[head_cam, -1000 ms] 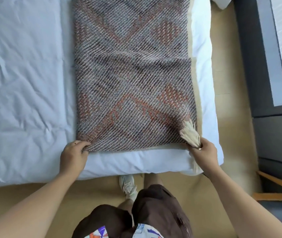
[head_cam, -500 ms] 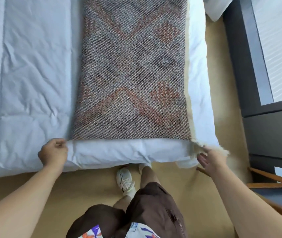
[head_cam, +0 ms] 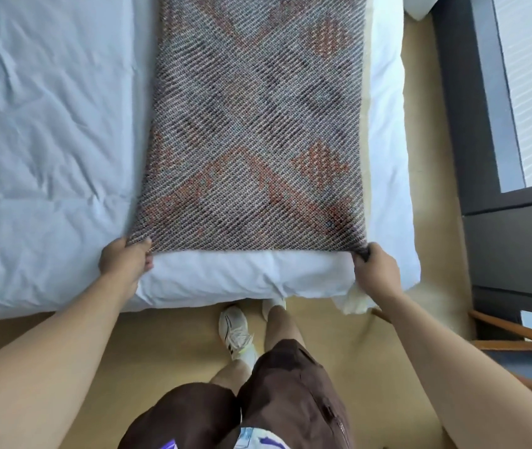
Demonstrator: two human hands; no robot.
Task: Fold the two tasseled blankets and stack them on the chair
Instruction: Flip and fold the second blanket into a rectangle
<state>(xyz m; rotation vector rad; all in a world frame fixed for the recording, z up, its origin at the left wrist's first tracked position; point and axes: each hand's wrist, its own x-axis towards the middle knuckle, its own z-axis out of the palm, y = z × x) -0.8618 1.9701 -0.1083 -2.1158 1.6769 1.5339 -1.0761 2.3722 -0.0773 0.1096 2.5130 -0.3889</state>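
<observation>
A woven grey and rust patterned blanket (head_cam: 254,124) lies folded into a long strip on the white bed (head_cam: 47,140), running away from me. My left hand (head_cam: 125,265) grips its near left corner. My right hand (head_cam: 376,265) grips the near right corner, with dark fabric bunched in the fingers. A cream edge (head_cam: 369,102) shows along the strip's right side, and a cream piece hangs over the bed corner by my right wrist. No tassel is visible on top. A wooden chair frame (head_cam: 517,338) shows at the lower right.
The bed's near edge (head_cam: 225,286) faces me, with my legs and a white shoe (head_cam: 235,332) on the tan floor below. A dark wall and window frame (head_cam: 484,157) stand close on the right. A white pillow corner (head_cam: 418,8) peeks in at the top right.
Both hands let go of the blanket's near edge and dropped to the bed edge, then came back up to grip the two near corners. The cream tassel at the right corner is out of sight now.
</observation>
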